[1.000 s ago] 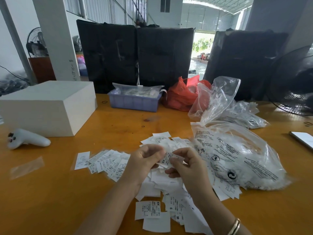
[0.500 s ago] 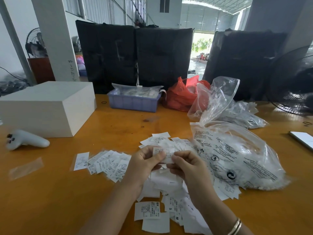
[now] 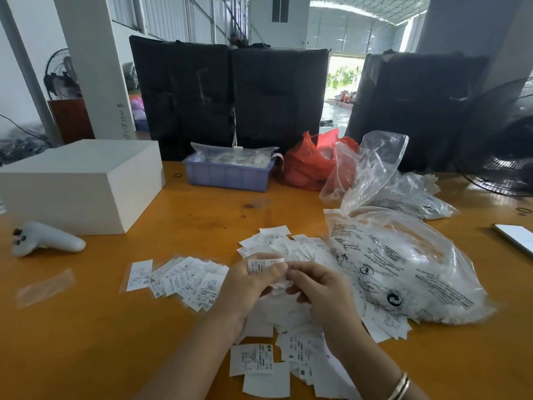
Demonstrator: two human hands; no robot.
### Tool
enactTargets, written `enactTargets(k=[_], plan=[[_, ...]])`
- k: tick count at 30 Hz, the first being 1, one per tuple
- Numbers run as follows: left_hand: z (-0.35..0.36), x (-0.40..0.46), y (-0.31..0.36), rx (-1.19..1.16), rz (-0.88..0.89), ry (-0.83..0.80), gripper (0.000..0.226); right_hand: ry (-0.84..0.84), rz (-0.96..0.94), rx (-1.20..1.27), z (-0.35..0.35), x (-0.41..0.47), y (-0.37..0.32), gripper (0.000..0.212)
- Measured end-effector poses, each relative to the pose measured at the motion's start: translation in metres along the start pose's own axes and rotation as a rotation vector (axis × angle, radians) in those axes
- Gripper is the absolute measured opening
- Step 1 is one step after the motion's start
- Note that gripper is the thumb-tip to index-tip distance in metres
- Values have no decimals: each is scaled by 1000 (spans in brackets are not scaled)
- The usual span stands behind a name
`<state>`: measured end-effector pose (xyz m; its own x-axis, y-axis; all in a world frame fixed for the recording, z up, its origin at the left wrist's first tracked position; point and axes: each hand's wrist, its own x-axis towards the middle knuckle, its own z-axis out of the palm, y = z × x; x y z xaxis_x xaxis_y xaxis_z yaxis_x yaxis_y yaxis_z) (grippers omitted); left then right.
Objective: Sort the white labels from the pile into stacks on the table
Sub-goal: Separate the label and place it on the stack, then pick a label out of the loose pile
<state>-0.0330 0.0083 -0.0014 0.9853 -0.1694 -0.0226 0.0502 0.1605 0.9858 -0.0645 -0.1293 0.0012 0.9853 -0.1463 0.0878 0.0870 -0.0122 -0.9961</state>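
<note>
Pinching one label together, both hands' grips hover above the orange table.

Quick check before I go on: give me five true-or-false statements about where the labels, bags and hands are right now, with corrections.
1. The left hand holds a printed label by its thumb. True.
2. The fanned row of labels lies to the right of the hands. False: it lies to their left.
3. The right hand rests flat on the table. False: it is raised, fingers curled at the label.
4. The big clear bag lies on the table to the right of the hands. True.
5. The blue tray stands in front of the white box. False: it stands to the box's right, farther back.
</note>
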Motion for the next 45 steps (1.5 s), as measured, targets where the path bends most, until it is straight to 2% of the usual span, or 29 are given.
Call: enactTargets(k=[4,6,8,10,13,16,18,20,22,24,26,28,31,37,45], plan=[[-4,1,6,13,20,30,13,-110,11,2,0,1,-2,31],[-11,3,8,23,17,66,20,-99,-4,8,-1,2,-2,32],[-24,8,11,181,37,195,18,-31,-32,39,-7,5,-5,30],[-41,14,12,431,99,401,17,80,-85,59,-19,10,-11,28],[-65,20,11,566,94,592,27,245,-164,28,-39,16,-17,26],[-77,24,4,764,-36,610,31,339,-213,-58,-50,21,-18,26],[-82,24,0,927,-99,627,44,398,-245,-165,-57,23,-16,24],[-85,24,-2,1099,-97,668,61,465,-308,-336,-64,26,-15,21],[-81,22,0,1194,-38,700,64,531,-411,-509,-73,28,-16,21],[-72,21,2,1237,116,693,51,585,-475,-643,-82,31,-16,21],[-59,19,0,1255,310,641,35,607,-432,-769,-90,36,-12,22],[-46,17,-3,1267,466,563,24,555,-278,-898,-91,41,-7,25],[-35,14,-7,1270,594,459,17,409,-35,-997,-87,45,-1,36],[-30,14,-10,1246,658,358,13,390,45,-1097,-88,48,2,47],[-26,12,-11,1248,660,305,14,522,-92,-1215,-96,50,5,40]])
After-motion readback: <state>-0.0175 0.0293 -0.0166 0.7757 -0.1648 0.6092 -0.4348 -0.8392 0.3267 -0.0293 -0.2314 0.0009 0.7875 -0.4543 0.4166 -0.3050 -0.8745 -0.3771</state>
